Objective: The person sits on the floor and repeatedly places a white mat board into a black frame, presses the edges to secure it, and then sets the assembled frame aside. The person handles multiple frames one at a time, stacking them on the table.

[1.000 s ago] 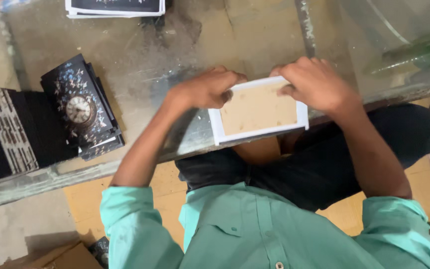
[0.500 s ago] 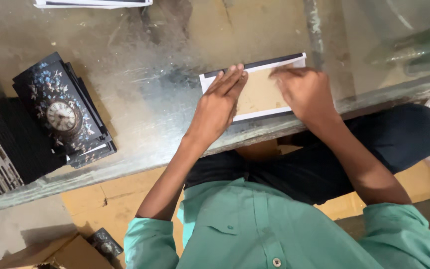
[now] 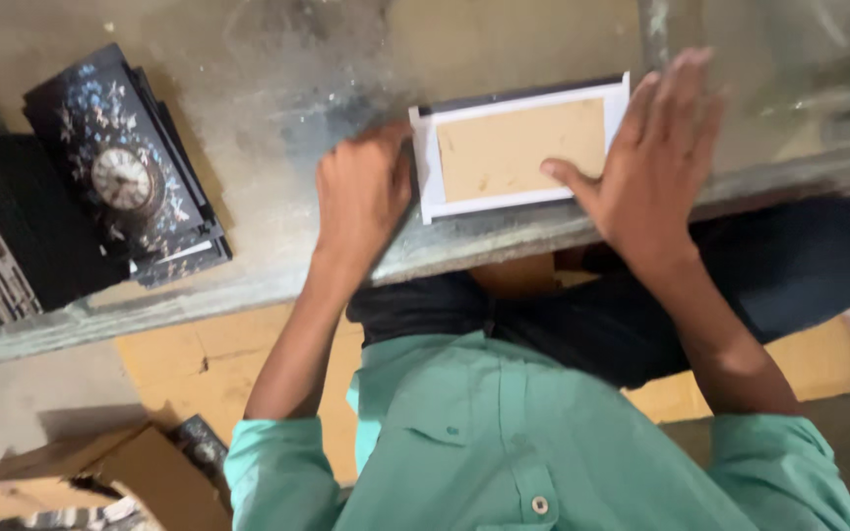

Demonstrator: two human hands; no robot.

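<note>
In the head view, a white-bordered rectangular frame with a tan backing board lies flat at the table's near edge. The left hand, curled, presses its nine-o'clock side; the right hand, open and flat, rests at three o'clock. A stack of dark floral clock panels sits well apart at nine o'clock. Uneven pressure could tip the frame off the edge.

A second ago both hands held the white-framed panel tilted up off the tabletop edge. Now it lies flat there, brown back up. The left hand has slid off the panel to its 9 o'clock edge, fingers curled. The right hand has spread open, shifted toward 3 o'clock, thumb on the brown back.
</note>
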